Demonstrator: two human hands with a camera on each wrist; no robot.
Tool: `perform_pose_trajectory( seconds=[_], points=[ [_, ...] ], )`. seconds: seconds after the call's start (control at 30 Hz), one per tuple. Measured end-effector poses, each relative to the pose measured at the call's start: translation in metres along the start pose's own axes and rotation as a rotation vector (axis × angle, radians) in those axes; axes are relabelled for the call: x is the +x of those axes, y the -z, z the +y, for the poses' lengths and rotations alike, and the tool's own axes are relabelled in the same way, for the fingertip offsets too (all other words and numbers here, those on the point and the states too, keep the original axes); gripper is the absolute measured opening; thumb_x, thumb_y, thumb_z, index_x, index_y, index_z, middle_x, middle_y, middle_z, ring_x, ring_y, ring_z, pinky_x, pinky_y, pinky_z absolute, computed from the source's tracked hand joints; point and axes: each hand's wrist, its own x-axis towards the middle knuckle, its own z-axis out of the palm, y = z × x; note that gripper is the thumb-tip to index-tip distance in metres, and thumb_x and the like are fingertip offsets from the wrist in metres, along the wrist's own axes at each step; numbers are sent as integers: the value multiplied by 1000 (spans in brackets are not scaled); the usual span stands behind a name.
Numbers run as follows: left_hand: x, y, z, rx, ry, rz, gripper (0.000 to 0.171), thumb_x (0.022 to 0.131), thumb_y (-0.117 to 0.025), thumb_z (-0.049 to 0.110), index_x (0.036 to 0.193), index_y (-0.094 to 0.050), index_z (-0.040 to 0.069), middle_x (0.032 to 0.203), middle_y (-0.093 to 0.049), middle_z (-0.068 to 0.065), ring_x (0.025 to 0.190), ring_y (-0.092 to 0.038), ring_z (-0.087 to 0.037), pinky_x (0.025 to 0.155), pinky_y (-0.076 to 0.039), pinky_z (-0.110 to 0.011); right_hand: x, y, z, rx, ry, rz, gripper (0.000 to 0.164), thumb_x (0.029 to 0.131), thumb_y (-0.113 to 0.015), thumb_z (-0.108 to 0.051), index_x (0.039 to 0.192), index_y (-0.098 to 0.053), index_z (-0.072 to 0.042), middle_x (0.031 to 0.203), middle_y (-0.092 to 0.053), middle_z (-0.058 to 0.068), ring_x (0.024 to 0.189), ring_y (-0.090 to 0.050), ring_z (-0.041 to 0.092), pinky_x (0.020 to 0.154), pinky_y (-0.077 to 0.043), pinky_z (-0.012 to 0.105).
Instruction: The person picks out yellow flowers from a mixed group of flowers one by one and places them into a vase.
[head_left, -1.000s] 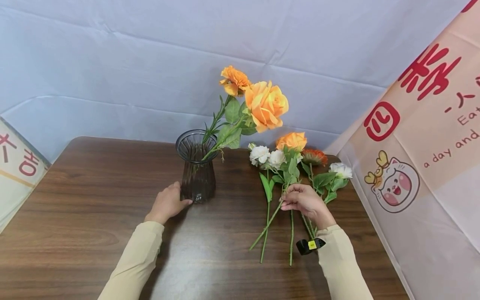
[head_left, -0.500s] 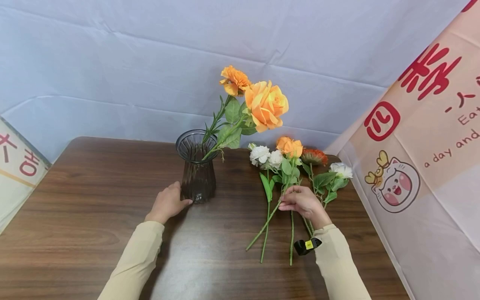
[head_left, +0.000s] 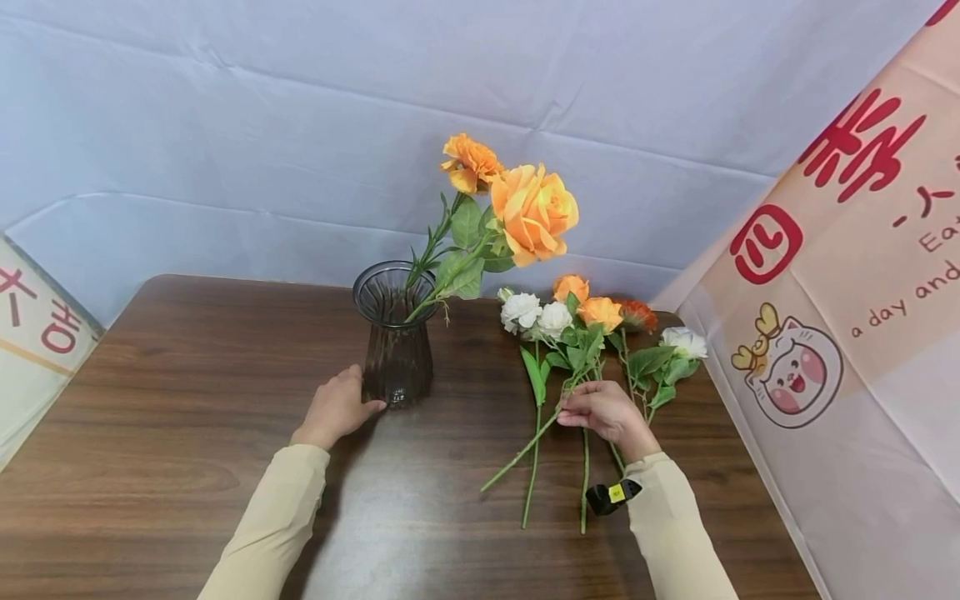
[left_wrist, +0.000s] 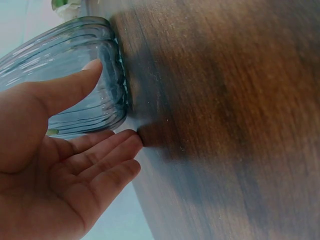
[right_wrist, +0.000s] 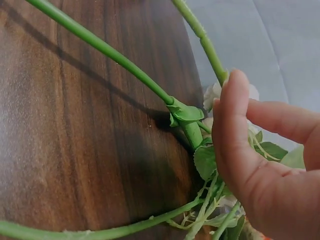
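In the head view, a dark ribbed glass vase (head_left: 397, 358) stands upright, with an orange rose (head_left: 534, 215) and a ruffled orange flower (head_left: 471, 163) leaning right out of its mouth. My left hand (head_left: 339, 406) rests at the vase's base. Its thumb lies along the glass and its loosely straight fingers extend beside it in the left wrist view. Between thumb and fingers, my right hand (head_left: 603, 411) pinches the green stem (right_wrist: 202, 40) of an orange flower (head_left: 600, 314). This stem slants down and left across other stems.
White flowers (head_left: 521, 312), another orange bloom (head_left: 572, 287), a red-orange flower (head_left: 637, 315) and a white rose (head_left: 684, 342) are bunched at the wooden table's (head_left: 187, 400) right side. A pale cloth (head_left: 262, 125) hangs behind; a printed banner (head_left: 847, 275) is at right.
My right hand has shifted slightly left. The pinched stem's lower end swings left, and its orange bloom now shows lower and apart from another orange bloom. My left hand and the vase stay put.
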Motion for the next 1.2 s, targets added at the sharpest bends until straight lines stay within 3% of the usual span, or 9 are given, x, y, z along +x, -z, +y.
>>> perform_pose_trajectory(
  seconds=[0.23,0.43,0.57,0.7,0.83,1.2],
  points=[
    [0,0,0,4,-7,3,68,81,-68,28,121,-40,-19,113,-52,-33,101,-52,-46,84,-42,-53,-2,0,0,-13,14,5,33,86,-42,16,115,-33,31,77,-60,13,63,-64,18,65,-54,28],
    [0,0,0,2,-8,1,69,82,-68,28,123,-38,-19,114,-51,-34,102,-52,-46,84,-42,-53,-3,0,-1,-10,25,20,36,87,-45,15,117,-34,30,91,-58,18,66,-64,18,67,-53,27],
    [-1,0,0,4,-6,-4,72,82,-68,28,124,-36,-21,118,-48,-35,105,-50,-47,86,-41,-53,-3,0,-4,11,27,21,26,87,-44,15,110,-42,26,100,-55,21,70,-64,18,69,-53,26],
    [-1,0,0,2,-4,-6,72,82,-68,28,124,-36,-21,119,-47,-36,106,-49,-48,87,-40,-53,-4,0,-7,59,27,3,10,87,-44,15,92,-52,15,96,-54,19,73,-63,21,71,-53,27],
    [-1,0,0,2,-6,-1,70,82,-68,28,123,-37,-20,117,-49,-35,104,-50,-47,86,-41,-53,-7,0,-10,89,34,-18,16,86,-45,16,79,-54,6,90,-54,16,75,-63,23,72,-53,29],
    [0,0,0,-12,-2,4,67,81,-68,28,120,-41,-18,113,-52,-33,101,-52,-46,84,-42,-53,-11,-3,-19,121,58,-93,21,87,-44,16,74,-55,3,85,-56,17,73,-64,23,71,-53,28]
  ],
)
